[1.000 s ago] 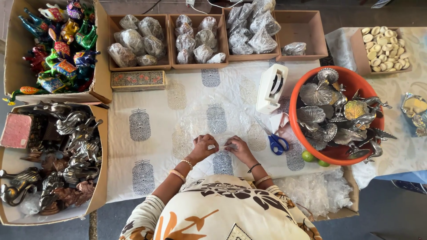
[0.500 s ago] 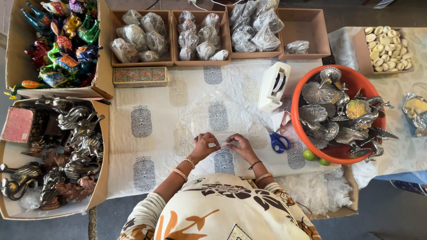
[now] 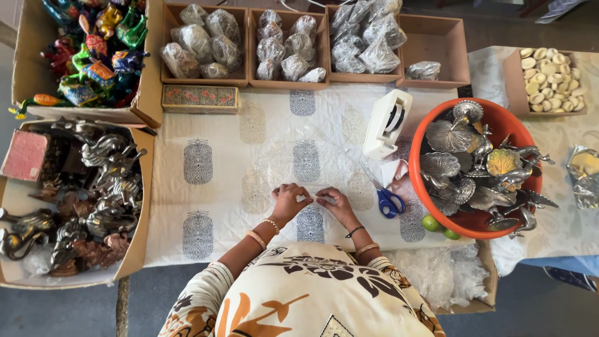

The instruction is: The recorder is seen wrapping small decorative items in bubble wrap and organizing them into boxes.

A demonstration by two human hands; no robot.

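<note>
Both hands rest on the printed white cloth (image 3: 224,156), just left of the blue-handled scissors (image 3: 388,201). The left hand (image 3: 288,201) has its fingers curled in, and the right hand (image 3: 336,204) pinches its fingertips (image 3: 319,198) toward it. Between the 2 hands lies a clear plastic sheet (image 3: 293,163), spread away from the fingers; whether they actually grip its near edge I cannot tell.
</note>
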